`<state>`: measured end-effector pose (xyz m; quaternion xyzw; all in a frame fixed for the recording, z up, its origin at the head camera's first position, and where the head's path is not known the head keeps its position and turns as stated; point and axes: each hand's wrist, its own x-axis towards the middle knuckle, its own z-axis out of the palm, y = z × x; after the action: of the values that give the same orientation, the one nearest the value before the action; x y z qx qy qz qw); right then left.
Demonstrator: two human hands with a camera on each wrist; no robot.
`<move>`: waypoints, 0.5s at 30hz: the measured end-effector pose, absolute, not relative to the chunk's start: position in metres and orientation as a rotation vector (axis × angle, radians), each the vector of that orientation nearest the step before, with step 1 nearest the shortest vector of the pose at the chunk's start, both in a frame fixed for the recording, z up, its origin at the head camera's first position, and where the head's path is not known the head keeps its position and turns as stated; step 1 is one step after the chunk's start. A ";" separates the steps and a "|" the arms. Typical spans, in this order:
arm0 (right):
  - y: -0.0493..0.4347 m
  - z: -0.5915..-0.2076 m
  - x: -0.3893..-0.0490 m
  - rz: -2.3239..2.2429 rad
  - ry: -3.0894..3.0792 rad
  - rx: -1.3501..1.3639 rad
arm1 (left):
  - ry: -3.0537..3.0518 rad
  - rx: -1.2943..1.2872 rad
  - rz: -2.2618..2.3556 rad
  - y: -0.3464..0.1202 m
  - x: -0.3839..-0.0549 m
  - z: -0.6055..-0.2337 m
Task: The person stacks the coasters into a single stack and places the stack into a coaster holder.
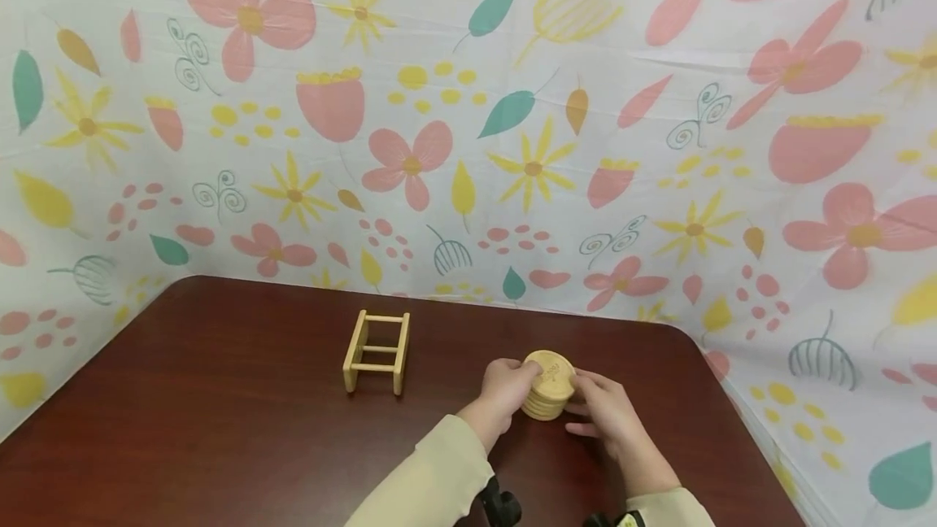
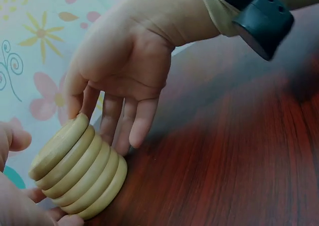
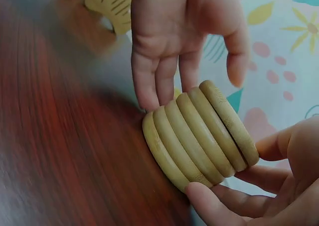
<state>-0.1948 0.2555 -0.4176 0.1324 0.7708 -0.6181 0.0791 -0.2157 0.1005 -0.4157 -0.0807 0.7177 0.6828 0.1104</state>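
A stack of round wooden coasters [image 1: 552,381] sits on the dark table, with faint engraving on its top disc. My left hand [image 1: 505,389] holds the stack from the left; in the head view its thumb lies over the top disc. On the other side, my right hand [image 1: 611,413] touches the stack with its fingertips, fingers fairly straight. In the left wrist view, one right fingertip meets the rim of the top coaster [image 2: 60,146]. Part of the left hand [image 2: 20,201] shows at that view's edge. The right wrist view shows a thin gap beneath the uppermost coaster [image 3: 229,121].
A small wooden rack [image 1: 376,368] with crossbars stands to the left of my hands; its side panel [image 3: 109,7] has cut-out marks. The reddish-brown table [image 1: 220,413] ends at rounded back corners. A floral cloth [image 1: 468,104] hangs behind it.
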 end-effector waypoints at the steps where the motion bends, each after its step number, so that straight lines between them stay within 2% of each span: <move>1: 0.253 -0.418 -0.195 -1.860 2.300 0.399 | 2.106 -0.254 2.017 0.099 -0.217 -0.416; 15: 0.238 -0.428 -0.198 -2.015 2.086 0.382 | 2.086 -0.298 2.033 0.081 -0.228 -0.417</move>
<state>-0.1976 0.2382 -0.4283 0.1298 0.7088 -0.6849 0.1079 -0.2280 0.0806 -0.4165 -0.1011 0.7083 0.6904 0.1066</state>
